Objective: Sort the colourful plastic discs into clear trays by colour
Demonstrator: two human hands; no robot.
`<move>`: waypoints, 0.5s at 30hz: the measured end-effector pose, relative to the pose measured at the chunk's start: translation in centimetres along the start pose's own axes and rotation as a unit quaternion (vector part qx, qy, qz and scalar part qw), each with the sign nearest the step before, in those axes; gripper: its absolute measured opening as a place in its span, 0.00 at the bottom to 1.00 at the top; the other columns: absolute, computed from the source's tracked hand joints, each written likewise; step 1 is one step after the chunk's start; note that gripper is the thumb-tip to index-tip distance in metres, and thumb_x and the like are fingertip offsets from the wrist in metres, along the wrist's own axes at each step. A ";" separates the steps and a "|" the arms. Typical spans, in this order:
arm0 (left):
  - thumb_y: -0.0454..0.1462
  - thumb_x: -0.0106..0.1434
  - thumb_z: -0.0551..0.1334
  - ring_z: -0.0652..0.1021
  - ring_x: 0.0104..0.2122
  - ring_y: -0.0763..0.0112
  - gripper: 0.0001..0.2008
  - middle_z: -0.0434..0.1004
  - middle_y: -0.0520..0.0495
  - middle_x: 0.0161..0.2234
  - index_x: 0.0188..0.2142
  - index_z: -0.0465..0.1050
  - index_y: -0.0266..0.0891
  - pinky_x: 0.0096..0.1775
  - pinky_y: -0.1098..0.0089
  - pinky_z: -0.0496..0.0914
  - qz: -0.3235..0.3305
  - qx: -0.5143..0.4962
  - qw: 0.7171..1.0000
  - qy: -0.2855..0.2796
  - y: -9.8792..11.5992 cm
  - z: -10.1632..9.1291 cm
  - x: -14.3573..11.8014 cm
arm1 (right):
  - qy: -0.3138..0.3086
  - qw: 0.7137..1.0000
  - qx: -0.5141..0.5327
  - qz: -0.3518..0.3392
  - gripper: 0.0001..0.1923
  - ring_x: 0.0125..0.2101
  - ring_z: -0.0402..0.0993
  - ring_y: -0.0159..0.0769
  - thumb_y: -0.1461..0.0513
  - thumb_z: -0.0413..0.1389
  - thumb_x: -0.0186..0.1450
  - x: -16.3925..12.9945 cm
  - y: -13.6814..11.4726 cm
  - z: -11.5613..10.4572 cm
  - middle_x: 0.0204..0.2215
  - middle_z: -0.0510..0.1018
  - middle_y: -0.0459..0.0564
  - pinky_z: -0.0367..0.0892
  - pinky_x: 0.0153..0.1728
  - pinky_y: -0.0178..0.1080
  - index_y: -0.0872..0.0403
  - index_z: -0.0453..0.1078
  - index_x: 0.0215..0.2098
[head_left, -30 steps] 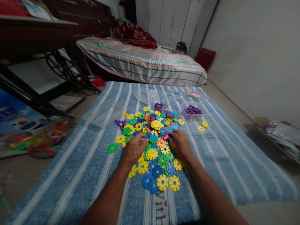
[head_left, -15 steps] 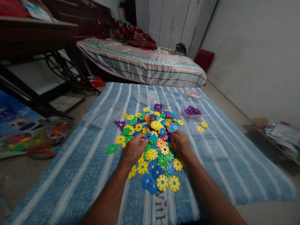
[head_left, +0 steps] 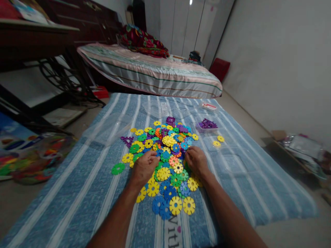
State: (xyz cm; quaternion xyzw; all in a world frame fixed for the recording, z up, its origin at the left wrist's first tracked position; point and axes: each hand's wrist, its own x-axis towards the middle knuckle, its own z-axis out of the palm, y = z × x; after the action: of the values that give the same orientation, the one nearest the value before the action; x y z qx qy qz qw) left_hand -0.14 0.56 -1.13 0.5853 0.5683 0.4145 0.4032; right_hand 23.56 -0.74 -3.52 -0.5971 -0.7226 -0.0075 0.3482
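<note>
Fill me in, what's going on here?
Someone's left hand and right hand are at opposite sides of a pile of colourful notched pieces, mostly discs, on a striped blue cloth. Both are curled; whether either holds a piece is unclear. A plastic box beyond the right hand holds purple pieces; two yellow discs lie nearby.

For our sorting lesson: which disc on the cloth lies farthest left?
The leftmost green disc, left of the left hand; all other discs there, green ones included, lie farther right.

Left hand [head_left: 144, 166] and right hand [head_left: 197, 160] loosely curled
</note>
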 end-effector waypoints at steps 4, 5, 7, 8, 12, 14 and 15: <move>0.48 0.49 0.64 0.80 0.27 0.64 0.16 0.78 0.50 0.24 0.33 0.71 0.41 0.30 0.68 0.74 -0.001 -0.015 1.000 -0.002 -0.1 -0.1 0.1 | 0.003 1.000 -0.013 -0.009 0.12 0.38 0.72 0.37 0.63 0.51 0.65 0.0 0.0 0.1 0.35 0.77 0.53 0.67 0.42 0.38 0.53 0.74 0.29; 0.48 0.49 0.64 0.80 0.27 0.64 0.16 0.78 0.50 0.24 0.32 0.71 0.41 0.30 0.68 0.74 -0.003 -0.017 1.000 -0.003 0.0 -0.1 0.1 | 0.003 1.000 -0.015 -0.011 0.11 0.38 0.72 0.37 0.63 0.51 0.65 -0.1 -0.1 0.1 0.35 0.77 0.53 0.67 0.42 0.37 0.53 0.74 0.29; 0.48 0.48 0.63 0.80 0.26 0.64 0.16 0.78 0.50 0.24 0.32 0.71 0.41 0.30 0.68 0.74 -0.007 -0.019 1.000 -0.003 0.2 -0.1 0.1 | -0.003 1.000 -0.019 -0.017 0.11 0.38 0.72 0.37 0.63 0.51 0.65 0.0 -0.1 0.0 0.34 0.77 0.53 0.66 0.42 0.37 0.53 0.74 0.29; 0.48 0.48 0.63 0.80 0.26 0.64 0.15 0.78 0.51 0.24 0.32 0.71 0.41 0.30 0.68 0.74 -0.008 -0.019 1.000 -0.003 0.3 -0.2 0.1 | -0.006 1.000 -0.023 -0.020 0.11 0.37 0.72 0.36 0.63 0.51 0.65 0.1 -0.1 -0.1 0.34 0.77 0.53 0.66 0.41 0.37 0.53 0.74 0.28; 0.47 0.48 0.63 0.80 0.26 0.64 0.14 0.78 0.51 0.23 0.31 0.71 0.42 0.29 0.68 0.73 -0.006 -0.020 1.000 0.000 0.4 -0.2 0.1 | 0.001 0.999 -0.040 -0.032 0.13 0.35 0.71 0.35 0.64 0.50 0.65 1.7 0.4 -1.4 0.31 0.76 0.51 0.65 0.40 0.36 0.52 0.72 0.26; 0.48 0.48 0.63 0.80 0.26 0.64 0.15 0.78 0.51 0.23 0.31 0.71 0.42 0.29 0.68 0.73 -0.005 -0.020 1.000 0.004 0.4 -0.2 0.0 | 0.024 0.998 -0.056 -0.025 0.13 0.33 0.70 0.35 0.64 0.50 0.66 3.6 1.0 -2.6 0.30 0.76 0.51 0.64 0.38 0.35 0.52 0.72 0.25; 0.48 0.48 0.63 0.80 0.26 0.64 0.15 0.78 0.51 0.23 0.31 0.71 0.42 0.29 0.68 0.73 -0.005 -0.019 1.000 0.004 0.4 -0.3 0.0 | 0.042 0.997 -0.070 -0.015 0.13 0.33 0.70 0.35 0.63 0.50 0.66 4.7 1.3 -3.3 0.29 0.76 0.51 0.63 0.37 0.35 0.52 0.72 0.25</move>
State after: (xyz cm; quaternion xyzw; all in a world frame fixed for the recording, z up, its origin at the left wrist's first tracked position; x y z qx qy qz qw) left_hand -0.24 0.59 -0.64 0.5736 0.5648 0.4253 0.4137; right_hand 26.14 2.27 0.90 -0.6084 -0.7139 -0.0881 0.3354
